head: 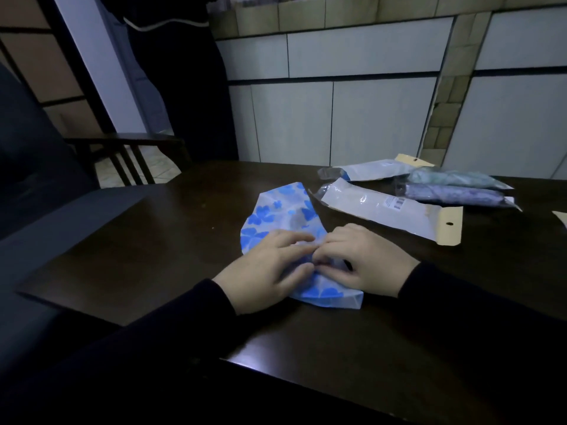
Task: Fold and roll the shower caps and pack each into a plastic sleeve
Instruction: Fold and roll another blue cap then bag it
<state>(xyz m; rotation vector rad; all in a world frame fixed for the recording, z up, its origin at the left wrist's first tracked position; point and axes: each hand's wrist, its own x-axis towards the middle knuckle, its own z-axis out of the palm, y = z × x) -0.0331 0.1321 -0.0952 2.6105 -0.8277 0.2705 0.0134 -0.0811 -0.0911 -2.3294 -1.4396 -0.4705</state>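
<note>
A white shower cap with blue flowers (pixel 280 211) lies folded flat on the dark wooden table (pixel 147 240). My left hand (pixel 264 268) and my right hand (pixel 365 259) meet over its near end, fingers curled and pinching the plastic where it bunches up. An empty plastic sleeve with a cardboard header (pixel 383 214) lies just right of the cap. Behind it lies a second empty sleeve (pixel 374 170). Two packed sleeves, one with a green rolled cap (pixel 454 178) and one with a purple rolled cap (pixel 454 194), rest at the far right.
A chair back (pixel 129 151) stands beyond the table's far left corner. Tiled cabinets (pixel 337 118) run along the back. A scrap of cardboard (pixel 560 217) shows at the right edge. Dark upholstery (pixel 36 167) sits to the left.
</note>
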